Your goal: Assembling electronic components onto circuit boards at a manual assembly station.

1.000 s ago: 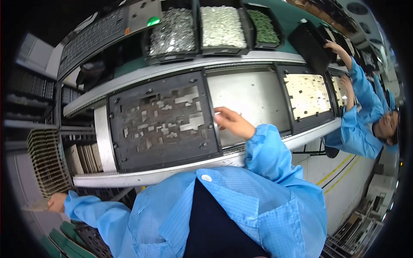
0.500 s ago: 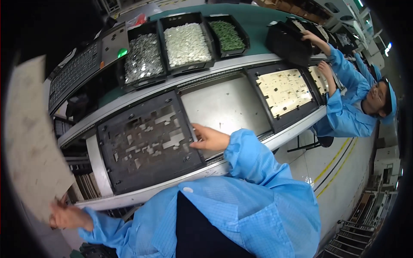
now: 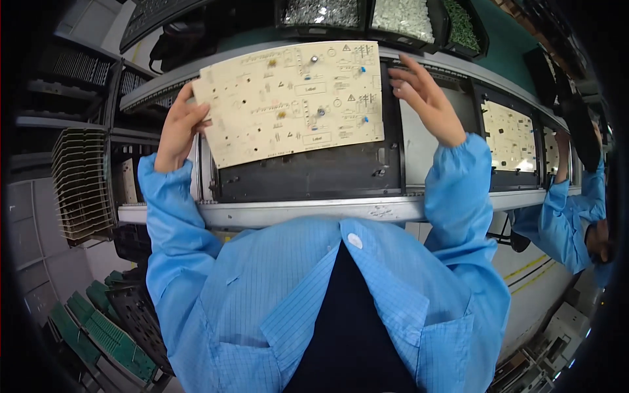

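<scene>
A cream rectangular circuit board is grasped by the left hand; the right hand is unclenched nearby.

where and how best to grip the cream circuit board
Likely by its short side edges, one hand from each side: the circuit board is thin and flat, with small components on its face. The left hand grips one edge; the right hand is open beside the other.

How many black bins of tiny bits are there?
3, left to right at the top: black bin of silver bits, black bin of white bits, black bin of green bits; others may be hidden.
</scene>
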Available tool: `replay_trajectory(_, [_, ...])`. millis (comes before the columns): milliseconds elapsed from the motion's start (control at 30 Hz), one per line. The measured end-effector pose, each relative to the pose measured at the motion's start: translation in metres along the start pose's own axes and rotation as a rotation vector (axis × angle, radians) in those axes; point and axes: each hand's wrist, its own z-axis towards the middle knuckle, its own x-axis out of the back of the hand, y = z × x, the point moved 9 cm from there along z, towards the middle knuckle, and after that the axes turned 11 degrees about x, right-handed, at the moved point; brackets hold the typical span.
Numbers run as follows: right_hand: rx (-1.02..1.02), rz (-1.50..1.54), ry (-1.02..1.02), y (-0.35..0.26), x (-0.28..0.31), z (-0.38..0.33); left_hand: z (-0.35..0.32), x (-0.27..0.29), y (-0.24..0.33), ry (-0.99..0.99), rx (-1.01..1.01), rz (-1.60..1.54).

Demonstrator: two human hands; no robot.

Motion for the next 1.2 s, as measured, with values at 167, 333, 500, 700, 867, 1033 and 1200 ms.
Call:
replay_trajectory(167, [-0.01, -0.056, -0.057, 0.01, -0.021, 0.029, 0.023, -0.009, -0.021, -0.088, 0.08, 0.015])
replay_trajectory(333, [-0.065, 0.023, 0.071, 0.033, -0.012, 0.024, 0.011, -0.026, -0.016, -0.077, 0.015, 0.169])
replay_trajectory(500, [-0.108, -0.096, 0.068, 0.037, -0.008, 0.02, 0.019, -0.02, -0.013, 0.045, -0.111, 0.189])
replay_trajectory(700, [-0.045, -0.472, 0.011, 0.032, -0.003, 0.006, 0.014, -0.02, -0.016, 0.204, -0.222, 0.69])
replay_trajectory(867, [0.074, -0.736, 0.015, 0.037, -0.003, -0.001, 0.002, -0.033, -0.007, 0.334, -0.419, 1.068])
replay_trajectory(1033, [-0.084, -0.729, -0.028, 0.046, -0.005, -0.005, 0.007, -0.034, -0.015, 0.3, -0.374, 1.112])
replay_trajectory(1200, [-0.003, -0.789, -0.042, 0.041, 0.002, -0.002, 0.005, -0.037, -0.014, 0.296, -0.349, 1.173])
